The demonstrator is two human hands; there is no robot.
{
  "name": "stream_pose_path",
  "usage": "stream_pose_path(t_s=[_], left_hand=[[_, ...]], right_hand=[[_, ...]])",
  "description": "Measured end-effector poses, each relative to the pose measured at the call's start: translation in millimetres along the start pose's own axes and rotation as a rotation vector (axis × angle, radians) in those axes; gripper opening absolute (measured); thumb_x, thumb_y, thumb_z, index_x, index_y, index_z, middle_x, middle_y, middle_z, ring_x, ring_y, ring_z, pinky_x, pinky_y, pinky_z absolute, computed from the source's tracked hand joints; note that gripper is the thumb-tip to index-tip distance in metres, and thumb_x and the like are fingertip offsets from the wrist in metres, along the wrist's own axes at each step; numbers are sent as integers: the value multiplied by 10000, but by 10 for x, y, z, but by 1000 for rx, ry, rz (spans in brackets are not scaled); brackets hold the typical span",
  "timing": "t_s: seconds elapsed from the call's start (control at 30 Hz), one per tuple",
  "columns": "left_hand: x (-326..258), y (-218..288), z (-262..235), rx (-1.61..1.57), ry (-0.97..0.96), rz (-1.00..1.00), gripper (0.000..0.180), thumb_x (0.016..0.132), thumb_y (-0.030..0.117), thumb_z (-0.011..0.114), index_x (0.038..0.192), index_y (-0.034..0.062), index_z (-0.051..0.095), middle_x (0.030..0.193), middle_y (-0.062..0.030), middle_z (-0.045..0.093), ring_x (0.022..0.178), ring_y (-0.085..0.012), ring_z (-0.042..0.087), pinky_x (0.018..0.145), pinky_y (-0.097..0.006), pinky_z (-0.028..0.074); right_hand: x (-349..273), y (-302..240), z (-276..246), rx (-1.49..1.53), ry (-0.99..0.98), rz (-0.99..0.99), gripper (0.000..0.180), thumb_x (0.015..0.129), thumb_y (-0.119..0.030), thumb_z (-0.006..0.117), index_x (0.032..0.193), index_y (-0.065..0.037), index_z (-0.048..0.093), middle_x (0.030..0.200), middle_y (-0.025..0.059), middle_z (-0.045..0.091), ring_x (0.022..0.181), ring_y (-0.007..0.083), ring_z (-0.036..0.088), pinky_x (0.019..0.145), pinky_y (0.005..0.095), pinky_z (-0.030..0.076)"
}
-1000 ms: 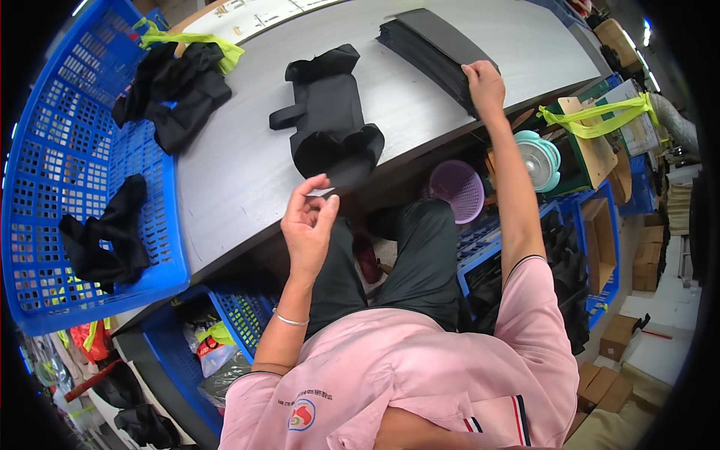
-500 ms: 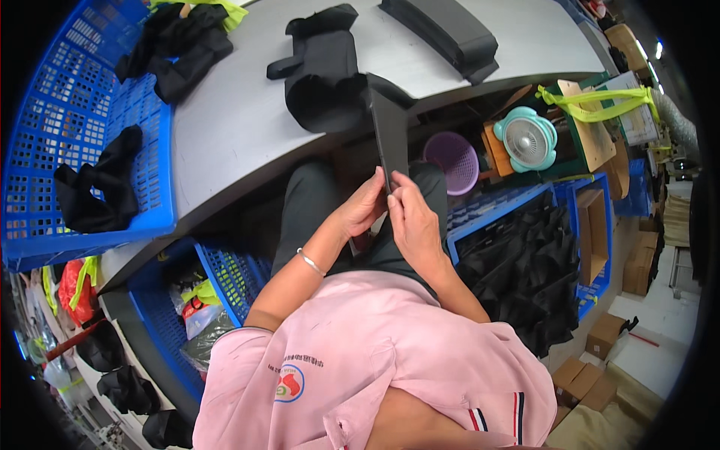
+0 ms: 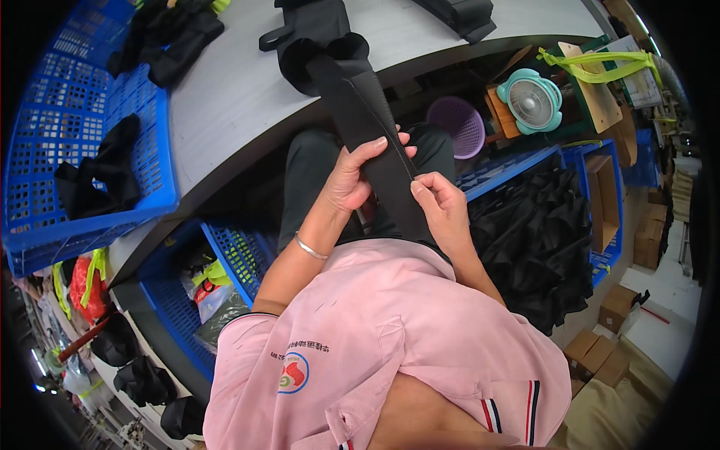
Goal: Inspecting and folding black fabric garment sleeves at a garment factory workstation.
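Note:
A wide black fabric strap (image 3: 358, 120) runs from the table's edge down to my lap, turned so that its flat face shows, with a seam line along its right side. My left hand (image 3: 354, 176) is closed around it, thumb on top and fingers beneath. At the strap's right edge, my right hand (image 3: 442, 206) pinches the cloth between thumb and fingers. The strap's far end meets a curled black fabric piece (image 3: 319, 26) with a small side loop on the table; whether the two are joined, I cannot tell.
Another black padded piece (image 3: 459, 16) lies farther back on the grey table (image 3: 225, 90). At the left stands a blue basket (image 3: 112, 229) holding black pieces. A blue crate of black cloth (image 3: 525, 255), a purple basket (image 3: 456, 127) and a teal fan (image 3: 531, 101) are at the right.
The strap has turned from edge-on to flat and been drawn down toward my lap. My hands have moved apart, the right one sliding to the strap's right edge.

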State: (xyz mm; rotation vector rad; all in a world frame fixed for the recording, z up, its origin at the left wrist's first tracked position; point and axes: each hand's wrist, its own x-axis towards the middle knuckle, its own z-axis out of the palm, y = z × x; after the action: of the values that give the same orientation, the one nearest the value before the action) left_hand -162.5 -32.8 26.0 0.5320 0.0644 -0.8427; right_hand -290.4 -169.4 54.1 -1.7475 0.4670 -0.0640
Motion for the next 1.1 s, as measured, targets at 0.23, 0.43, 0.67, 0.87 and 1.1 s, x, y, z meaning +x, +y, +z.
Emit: stream_pose_path(t_s=[0.23, 0.43, 0.67, 0.87, 1.1], left_hand=[[-102, 69, -46, 121, 103, 74, 334, 860, 124, 711, 1142, -20, 604, 1023, -136, 697, 959, -281, 706, 857, -416, 596], [-56, 152, -90, 623, 147, 422, 404, 922, 163, 672, 1270, -29, 602, 1224, -127, 655, 1169, -227, 589, 1023, -353, 450], [487, 972, -667, 1558, 705, 910, 495, 863, 16, 629, 1348, 115, 601, 1487, -162, 411, 1038, -307, 533, 955, -395, 444], [650, 1119, -410, 1700, 537, 913, 741, 699, -123, 509, 1406, 99, 525, 1442, -183, 479, 1225, -392, 550, 985, -417, 485], [282, 690, 140, 1749, -114, 973, 619, 675, -133, 514, 1251, 54, 641, 1352, -142, 590, 1153, -338, 615, 914, -375, 528]], right_hand=[[109, -74, 212, -557, 329, -578, 393, 888, -149, 714, 1223, -23, 553, 1049, 159, 637, 737, 254, 659, 714, 340, 524], [287, 67, 224, 100, -149, -101, 494, 982, -202, 629, 1402, 19, 492, 1136, 108, 687, 995, 137, 638, 873, 271, 503], [756, 26, 272, 100, -257, -175, 445, 987, -139, 599, 1394, 21, 519, 1118, 74, 692, 968, 91, 606, 863, 252, 491], [944, -294, 372, -251, -146, -290, 420, 959, -105, 587, 1358, 15, 531, 940, 229, 692, 794, 277, 676, 749, 331, 522], [1552, -201, 574, -473, 92, -607, 144, 840, -114, 654, 893, 18, 632, 789, 247, 658, 765, 442, 654, 602, 490, 499]])
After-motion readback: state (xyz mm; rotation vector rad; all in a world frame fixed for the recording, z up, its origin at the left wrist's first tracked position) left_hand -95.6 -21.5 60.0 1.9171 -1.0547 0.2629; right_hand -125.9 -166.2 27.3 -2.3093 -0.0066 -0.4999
